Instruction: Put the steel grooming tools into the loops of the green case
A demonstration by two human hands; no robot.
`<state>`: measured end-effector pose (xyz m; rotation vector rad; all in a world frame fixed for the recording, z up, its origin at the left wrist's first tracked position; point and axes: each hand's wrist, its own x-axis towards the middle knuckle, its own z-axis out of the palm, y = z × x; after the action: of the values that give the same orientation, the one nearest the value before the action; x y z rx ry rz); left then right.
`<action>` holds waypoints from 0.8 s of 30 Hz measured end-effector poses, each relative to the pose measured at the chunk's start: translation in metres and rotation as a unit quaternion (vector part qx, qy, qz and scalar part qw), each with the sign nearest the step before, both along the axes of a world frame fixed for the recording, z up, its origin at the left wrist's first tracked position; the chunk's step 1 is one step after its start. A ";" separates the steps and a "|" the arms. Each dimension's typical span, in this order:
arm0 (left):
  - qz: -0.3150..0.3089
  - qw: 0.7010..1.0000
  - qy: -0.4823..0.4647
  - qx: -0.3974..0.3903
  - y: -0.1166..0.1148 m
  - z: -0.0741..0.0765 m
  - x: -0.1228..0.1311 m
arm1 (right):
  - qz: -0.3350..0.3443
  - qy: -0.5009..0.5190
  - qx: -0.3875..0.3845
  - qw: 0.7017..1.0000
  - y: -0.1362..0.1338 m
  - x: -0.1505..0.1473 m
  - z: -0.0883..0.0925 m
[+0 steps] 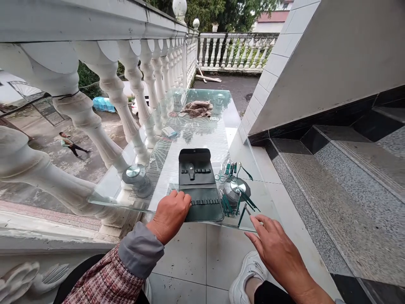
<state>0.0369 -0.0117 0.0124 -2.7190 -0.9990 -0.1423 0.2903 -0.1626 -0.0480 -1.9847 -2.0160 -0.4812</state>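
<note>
An unfolded dark green manicure case (194, 183) with rows of elastic loops lies on the glass table. My left hand (173, 213) is closed on the case's left edge, its thumb side hidden. To the right of the case, my right hand (274, 242) is held with thumb and index finger apart. Its fingertips are beside a thin green and silver tool (243, 214); whether they touch it I cannot tell. Several green-handled grooming tools (227, 205) lie near it. Farther back are nail clippers (230, 167), small scissors (218, 177) and a green-handled plier-like tool (246, 172).
The glass table (205, 139) rests on round metal-capped supports (136, 175). A brown cloth (198, 109) and a small box (169, 132) lie farther back. A white balustrade (110, 93) runs along the left, stone steps (332, 169) along the right. A person (71, 143) is in the yard below.
</note>
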 end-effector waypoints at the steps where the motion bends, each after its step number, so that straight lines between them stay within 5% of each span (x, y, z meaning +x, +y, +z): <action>1: 0.000 1.000 -0.004 -0.003 0.000 0.000 0.000 | 0.001 -0.002 0.004 1.000 -0.002 0.001 -0.001; 18: -0.006 0.999 -0.019 -0.035 -0.002 -0.003 0.004 | -0.037 0.060 -0.028 0.997 -0.002 0.002 -0.001; 24: -0.017 0.999 0.023 -0.036 -0.002 0.001 0.008 | -0.064 0.124 -0.048 0.989 0.013 0.006 0.014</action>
<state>0.0450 -0.0139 0.0133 -2.7918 -0.9649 -0.0509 0.2962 -0.1495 -0.0338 -2.1201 -1.8002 -0.1551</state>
